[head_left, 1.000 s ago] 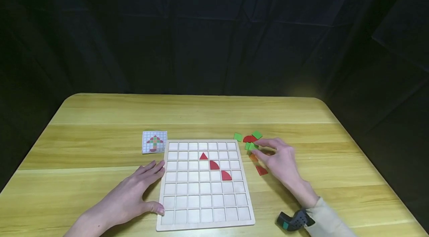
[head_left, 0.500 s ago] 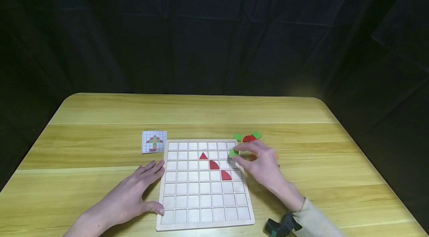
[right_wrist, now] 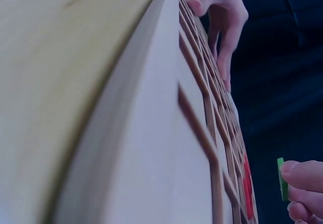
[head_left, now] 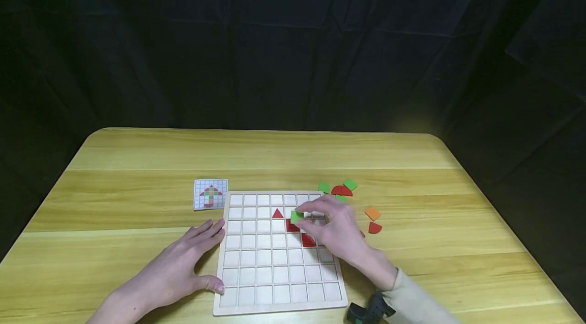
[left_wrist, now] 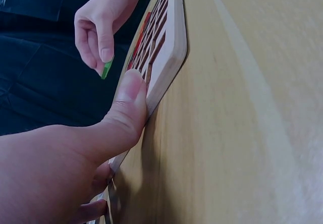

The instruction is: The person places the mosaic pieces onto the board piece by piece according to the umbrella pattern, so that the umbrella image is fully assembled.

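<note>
A pale wooden grid board (head_left: 280,308) lies on the table. Between thumb and fingertips, my right hand (head_left: 336,227) pinches a green square tile (head_left: 296,217) over the board's upper right part. Both wrist views show that green tile (right_wrist: 282,178) held edge-on, above the grid. A red triangle tile (head_left: 277,213) and two red quarter-circle tiles (head_left: 309,240) sit in cells, the nearer ones partly covered by the hand. My left hand (head_left: 180,263) rests along the board's left edge, fingers extended, with its thumb (left_wrist: 130,88) on the rim.
Beyond the board's upper left corner lies a small pattern card (head_left: 211,194) with a red, green and orange figure. Right of the board are several loose tiles: green squares (head_left: 350,184), red pieces (head_left: 342,190), an orange square (head_left: 373,213) and a red quarter circle (head_left: 375,228).
My right hand has picked a green square tile from the loose pile and carried it left over the board. The left hand and board have stayed put.
</note>
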A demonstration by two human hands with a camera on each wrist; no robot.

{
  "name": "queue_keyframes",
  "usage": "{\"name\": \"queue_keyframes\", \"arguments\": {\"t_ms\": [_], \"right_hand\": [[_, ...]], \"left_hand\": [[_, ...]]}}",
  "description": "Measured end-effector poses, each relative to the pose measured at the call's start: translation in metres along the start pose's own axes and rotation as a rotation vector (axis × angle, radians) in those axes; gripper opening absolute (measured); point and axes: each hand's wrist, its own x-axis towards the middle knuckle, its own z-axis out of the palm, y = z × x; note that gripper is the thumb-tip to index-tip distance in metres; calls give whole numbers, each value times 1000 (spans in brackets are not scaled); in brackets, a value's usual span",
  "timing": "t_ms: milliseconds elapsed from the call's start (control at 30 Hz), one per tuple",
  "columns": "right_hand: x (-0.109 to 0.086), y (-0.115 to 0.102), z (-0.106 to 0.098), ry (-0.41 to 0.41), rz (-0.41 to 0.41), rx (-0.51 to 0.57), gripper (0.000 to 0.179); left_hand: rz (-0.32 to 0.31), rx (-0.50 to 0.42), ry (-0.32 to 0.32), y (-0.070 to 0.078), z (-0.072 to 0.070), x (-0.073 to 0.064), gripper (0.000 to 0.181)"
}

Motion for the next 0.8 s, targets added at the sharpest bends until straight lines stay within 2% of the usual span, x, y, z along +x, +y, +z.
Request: {"name": "queue_keyframes", "arguments": {"t_ms": [167,300,433,800], "right_hand": [[1,-2,8,-24,-24,21,24],[4,-6,14,-84,18,17,21],[6,-9,20,-131,26,2,20],[9,-11,31,-178,-43,-28,20]], "left_hand": [[7,-20,-8,0,1,1,106],[7,-17,1,0,1,0,106],[6,-14,3,-1,0,0,106],[-9,-21,-6,-1,0,-1,105]]}}
